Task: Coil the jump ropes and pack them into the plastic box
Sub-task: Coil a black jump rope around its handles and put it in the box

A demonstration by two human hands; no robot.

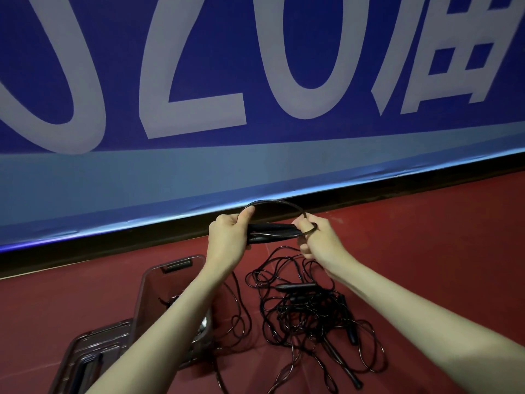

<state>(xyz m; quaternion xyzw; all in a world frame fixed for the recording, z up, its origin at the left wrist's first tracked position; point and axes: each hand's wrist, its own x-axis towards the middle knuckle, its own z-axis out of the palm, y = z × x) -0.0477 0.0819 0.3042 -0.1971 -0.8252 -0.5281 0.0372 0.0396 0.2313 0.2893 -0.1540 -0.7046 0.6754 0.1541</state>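
Red floor [426, 237], tangled black jump ropes [309, 317]

The scene is dim and evenly lit, with colours deep and saturated. A thin streak of glare runs along the lower edge of the banner [255, 172], and under it lies a dark shadow band. The floor [426, 223] shows only soft shadows. Wide-angle distortion bends the banner's edge into a curve. The big letters look slightly smeared; the forearms near the bottom edge are soft.
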